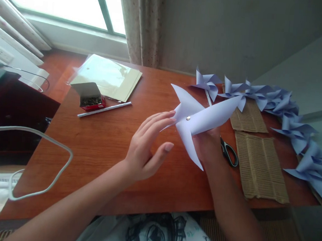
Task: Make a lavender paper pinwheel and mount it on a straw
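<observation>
My right hand [207, 144] holds a pale lilac paper pinwheel [202, 118] from behind, above the wooden table [106, 142]. A metal pin head shows at the pinwheel's centre. Most of my right hand is hidden by the paper. My left hand [150, 145] is open, its fingertips touching the left blade of the pinwheel. Black-handled scissors [229, 152] lie on the table just right of my right wrist.
Several finished lilac pinwheels [289, 119] line the table's right side, over two corrugated cardboard pieces [260, 167]. A small red box of pins [91, 100], a white straw [104, 109] and a plastic-sleeved paper pack [108, 75] lie at the back left. A white cable [48, 163] loops at left.
</observation>
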`<state>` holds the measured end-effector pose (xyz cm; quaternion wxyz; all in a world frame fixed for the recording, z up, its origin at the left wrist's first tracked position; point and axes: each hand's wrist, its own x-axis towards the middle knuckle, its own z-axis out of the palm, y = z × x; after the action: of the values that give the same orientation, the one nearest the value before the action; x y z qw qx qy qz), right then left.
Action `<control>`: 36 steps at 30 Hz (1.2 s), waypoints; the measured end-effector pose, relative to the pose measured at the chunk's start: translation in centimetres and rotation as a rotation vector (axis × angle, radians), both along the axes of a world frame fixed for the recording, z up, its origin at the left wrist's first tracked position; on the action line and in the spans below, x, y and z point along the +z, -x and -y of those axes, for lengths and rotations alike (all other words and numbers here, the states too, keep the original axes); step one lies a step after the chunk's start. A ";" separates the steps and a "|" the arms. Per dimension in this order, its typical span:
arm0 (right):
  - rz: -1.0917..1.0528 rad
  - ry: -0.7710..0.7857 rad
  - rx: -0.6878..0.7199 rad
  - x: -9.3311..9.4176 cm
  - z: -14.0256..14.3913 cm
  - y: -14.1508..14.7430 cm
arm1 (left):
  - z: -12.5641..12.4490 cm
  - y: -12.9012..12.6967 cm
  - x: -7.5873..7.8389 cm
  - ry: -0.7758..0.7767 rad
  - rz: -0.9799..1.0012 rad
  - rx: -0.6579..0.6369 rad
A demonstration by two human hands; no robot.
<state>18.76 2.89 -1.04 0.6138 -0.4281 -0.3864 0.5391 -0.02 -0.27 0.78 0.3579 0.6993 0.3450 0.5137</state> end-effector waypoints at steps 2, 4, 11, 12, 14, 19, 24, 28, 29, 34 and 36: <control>-0.046 0.048 0.029 0.3 0.0 0.1 | -0.3 0.1 0.1 0.029 0.002 0.113; -0.065 0.094 0.092 0.7 0.2 0.2 | -0.7 0.3 0.2 0.132 0.045 0.164; 0.005 0.175 0.322 1.1 1.1 0.3 | -2.0 0.8 -0.1 0.804 0.418 -0.190; 0.004 0.176 0.346 1.0 1.2 0.3 | -2.0 0.7 -0.2 0.843 0.465 -0.215; -0.011 0.180 0.358 0.6 1.2 0.2 | -2.0 0.5 -0.3 0.891 0.549 -0.229; -0.069 0.170 0.385 0.1 1.4 0.0 | -2.1 0.6 -0.2 1.011 0.642 -0.247; -0.105 0.124 0.403 -0.4 1.3 -0.1 | -2.2 0.8 0.0 1.069 0.698 -0.261; -0.052 0.127 0.417 -0.6 1.4 -0.1 | -2.1 0.6 -0.3 1.120 0.677 -0.243; -0.047 0.135 0.418 -0.6 1.4 -0.1 | -2.1 0.5 -0.4 1.118 0.660 -0.227; 0.034 0.122 0.397 -0.5 1.3 -0.1 | -2.1 0.2 -0.8 0.854 0.466 0.027; 0.131 0.070 0.350 -0.4 1.0 0.0 | -2.2 0.3 -0.8 0.686 0.390 0.189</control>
<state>18.80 1.84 -1.44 0.4690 -0.4097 -0.4750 0.6218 -0.34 1.98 -0.04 0.5805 0.3939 0.4847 0.5224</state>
